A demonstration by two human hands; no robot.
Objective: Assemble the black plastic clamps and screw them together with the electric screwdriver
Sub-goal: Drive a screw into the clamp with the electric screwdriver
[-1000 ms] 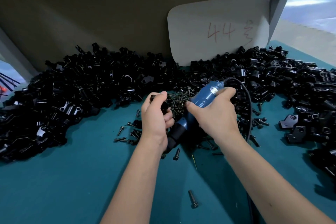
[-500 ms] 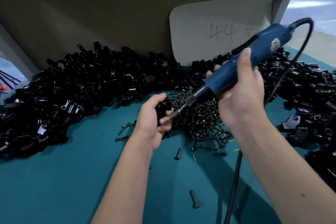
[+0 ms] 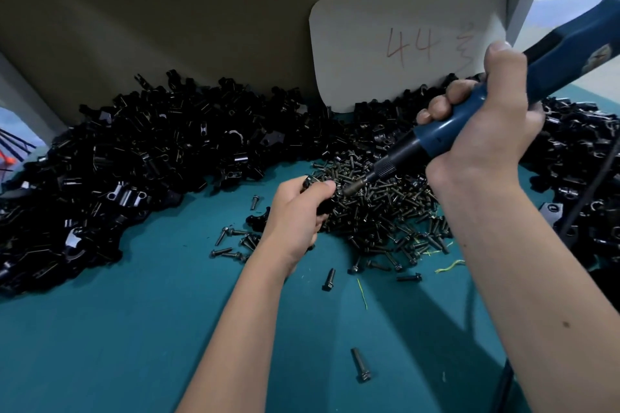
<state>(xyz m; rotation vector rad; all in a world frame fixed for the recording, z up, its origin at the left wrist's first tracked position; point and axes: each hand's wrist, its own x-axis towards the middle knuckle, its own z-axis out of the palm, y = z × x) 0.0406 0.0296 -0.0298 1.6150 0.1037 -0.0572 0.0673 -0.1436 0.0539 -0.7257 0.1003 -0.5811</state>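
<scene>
The clamp [image 3: 317, 193] is sitting in the left hand [image 3: 297, 216], pinched between thumb and curled fingers at the near edge of the screw pile [image 3: 379, 208], and only a sliver of black plastic is showing past the knuckles. The screwdriver [image 3: 469, 124] is slanting down from upper right to lower left, its long axis aiming straight at the clamp, and its tip is sitting at, or just beside, the clamp's top; whether it is seated on a screw head is too small to tell. The right hand [image 3: 483, 124] is wrapping the blue grip with the thumb lying along the top, so it is standing higher and farther back, while the left hand is the nearer of the 2 to the part. Judging by this, the driving step is about to call for a straight push along that slant.

Counted: 1 clamp in hand, 1 screwdriver, 2 hands. Loose clamps [image 3: 141, 161] are heaped behind in numbers too many to count, and so are the screws. 1 card marked 44 [image 3: 407, 40] is leaning behind, on the teal table [image 3: 134, 345].
</scene>
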